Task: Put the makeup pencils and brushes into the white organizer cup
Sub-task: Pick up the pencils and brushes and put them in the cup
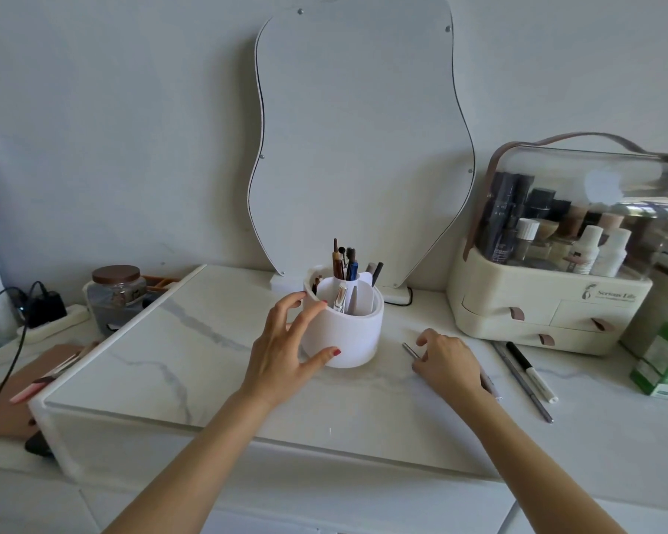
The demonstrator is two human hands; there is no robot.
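Note:
The white organizer cup [353, 333] stands mid-table on the marble top and holds several pencils and brushes upright in its compartments. My left hand [286, 348] wraps its left side, thumb on the front wall and fingers at the rim. To the cup's right, my right hand [448, 364] lies low on the table with its fingers closed over a thin silver makeup pencil [410, 349]; both ends of the pencil stick out from under the hand. A grey pencil [525, 387] and a black-and-white liner pen [531, 373] lie side by side further right.
A wavy mirror [363, 148] leans against the wall behind the cup. A cream cosmetics case [548, 302] with a clear lid sits at the right, a green box [664, 364] beside it. At the left are a jar [116, 294], a pink-handled brush [43, 379] and a black cable [4, 364].

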